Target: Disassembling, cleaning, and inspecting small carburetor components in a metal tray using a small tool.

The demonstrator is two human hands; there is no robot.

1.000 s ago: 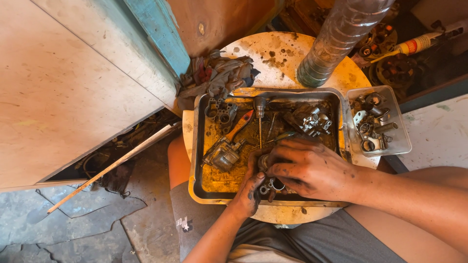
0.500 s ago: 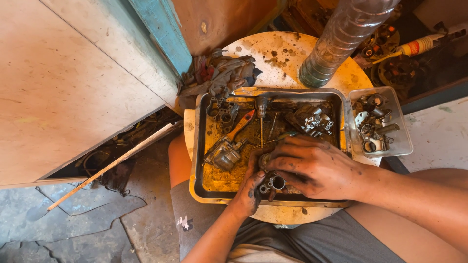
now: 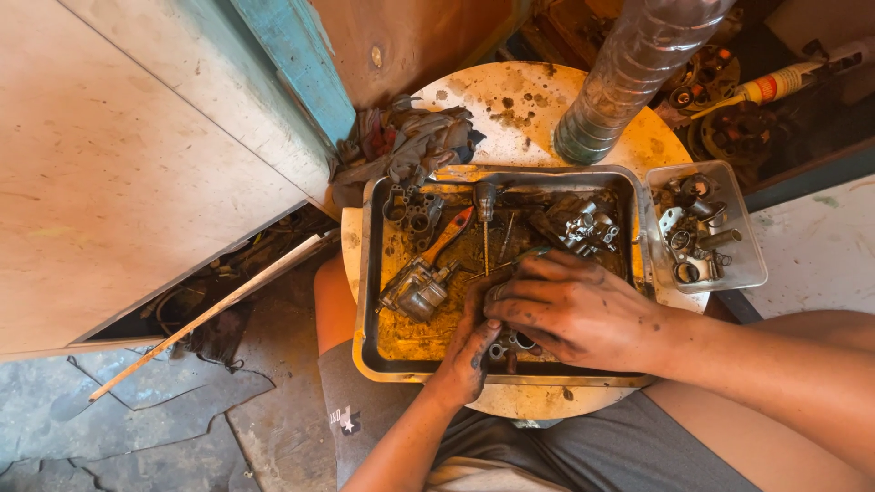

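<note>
Hunching together, both greasy hands, left hand (image 3: pixel 469 351) under right hand (image 3: pixel 570 310), clutch a small metal part (image 3: pixel 510 344).

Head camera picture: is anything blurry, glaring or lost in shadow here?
Head view: warm, even light; the metal tray and both hands, left hand and right hand, look sharp. The plastic bottle shows soft sheen, no harsh glare. The upper right corner lies in shadow; the bottle leans, suggesting wide-angle distortion.

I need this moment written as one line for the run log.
left hand: on small metal part | right hand: over same part | place: greasy metal tray | nearby: carburettor body
</note>
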